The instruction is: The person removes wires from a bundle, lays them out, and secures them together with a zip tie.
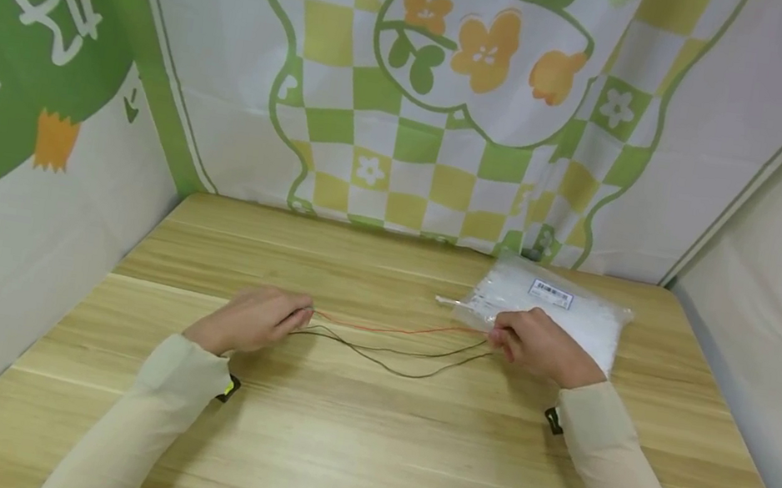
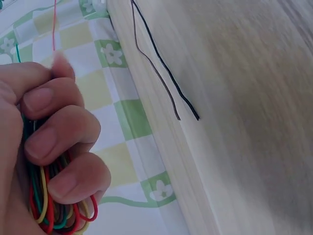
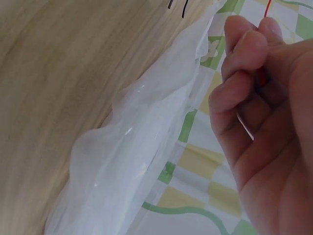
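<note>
Left hand (image 1: 262, 317) gripping wire bundle (image 2: 45, 198) left of plastic bag (image 1: 588, 320); right hand (image 1: 542, 347) pinching red wire (image 1: 378, 330) by bag's near side. Dark wires (image 1: 405, 375) sagging left of bag, slack possibly inviting tangles; hard tugging risking bundle slipping loose, wires snagging bag.

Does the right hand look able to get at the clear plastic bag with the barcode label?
Probably yes: the clear bag lies on the light wooden table close to the right hand, and nothing visible blocks the way. That hand pinches a thin red wire, though, so it may need freeing first.
</note>
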`<act>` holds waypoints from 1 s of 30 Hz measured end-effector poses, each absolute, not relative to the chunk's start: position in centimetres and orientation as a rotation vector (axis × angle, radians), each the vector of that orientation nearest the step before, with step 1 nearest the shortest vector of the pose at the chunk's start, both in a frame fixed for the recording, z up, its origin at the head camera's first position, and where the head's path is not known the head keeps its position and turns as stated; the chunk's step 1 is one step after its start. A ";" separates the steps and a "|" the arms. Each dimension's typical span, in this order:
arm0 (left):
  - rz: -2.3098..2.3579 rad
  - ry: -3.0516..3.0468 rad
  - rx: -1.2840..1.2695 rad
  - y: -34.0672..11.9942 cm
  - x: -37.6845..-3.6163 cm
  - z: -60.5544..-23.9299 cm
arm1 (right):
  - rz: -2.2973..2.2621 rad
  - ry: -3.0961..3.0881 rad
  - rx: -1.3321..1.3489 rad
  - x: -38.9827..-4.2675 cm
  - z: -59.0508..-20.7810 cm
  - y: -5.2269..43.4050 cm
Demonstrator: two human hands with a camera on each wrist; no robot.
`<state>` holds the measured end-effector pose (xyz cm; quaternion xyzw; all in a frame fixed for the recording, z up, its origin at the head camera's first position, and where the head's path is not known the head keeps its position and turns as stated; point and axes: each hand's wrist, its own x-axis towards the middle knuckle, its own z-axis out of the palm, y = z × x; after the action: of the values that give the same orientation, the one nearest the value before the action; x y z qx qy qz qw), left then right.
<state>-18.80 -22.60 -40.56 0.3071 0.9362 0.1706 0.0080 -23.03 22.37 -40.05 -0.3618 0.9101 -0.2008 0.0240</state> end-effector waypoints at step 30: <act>0.462 3.105 0.764 -23.7 -19.7 -40.7 | -0.629 2.818 -1.323 -22.9 -39.9 22.1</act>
<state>-19.68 -23.74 -40.65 0.2362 0.9601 0.1428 -0.0444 -22.92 22.10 -39.95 -0.4166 0.8871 -0.1980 -0.0171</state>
